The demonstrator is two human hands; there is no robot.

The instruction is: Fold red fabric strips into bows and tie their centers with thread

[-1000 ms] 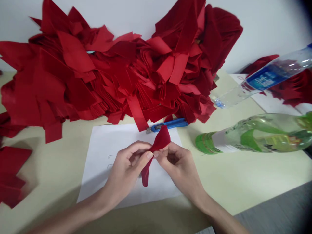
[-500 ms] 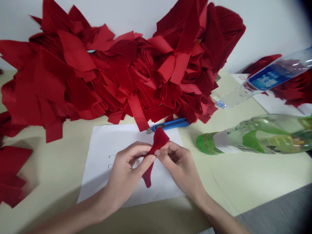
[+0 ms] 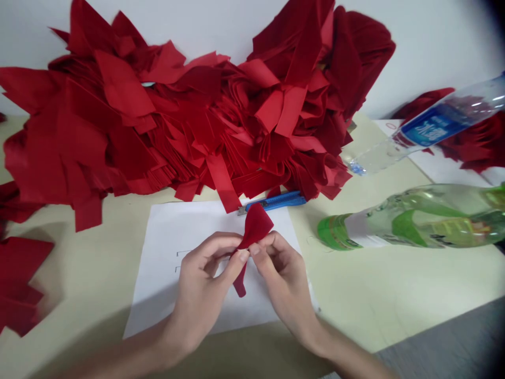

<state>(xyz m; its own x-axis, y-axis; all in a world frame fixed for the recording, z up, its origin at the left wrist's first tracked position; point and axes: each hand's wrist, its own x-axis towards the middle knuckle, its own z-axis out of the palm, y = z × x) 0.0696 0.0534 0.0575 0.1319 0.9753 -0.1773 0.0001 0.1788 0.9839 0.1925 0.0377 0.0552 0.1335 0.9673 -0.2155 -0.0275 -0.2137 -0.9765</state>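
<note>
A small piece of red velvety cloth (image 3: 257, 226) is pinched at its middle between both hands. My left hand (image 3: 209, 276) grips it with thumb and forefinger from the left. My right hand (image 3: 282, 279) closes on it from the other side, thumb tips almost meeting. Its upper end fans out wide, while a narrow tail hangs below the fingers. Beneath the hands lies a white sheet of paper (image 3: 158, 295) with a few printed bracket lines. Just beyond the cloth, a blue utility knife (image 3: 280, 201) rests across the paper's far edge.
A tall heap of red cloth pieces (image 3: 177, 116) fills the back of the table along the wall. On the right lie a green-capped bottle (image 3: 410, 218) and a clear blue-labelled bottle (image 3: 434, 123). More red pieces (image 3: 23, 268) are at the left edge.
The pinched cloth has shifted slightly left and its upper end shows broader. My right hand has moved a little left and down. My thumb tips have drawn closer over the fold.
</note>
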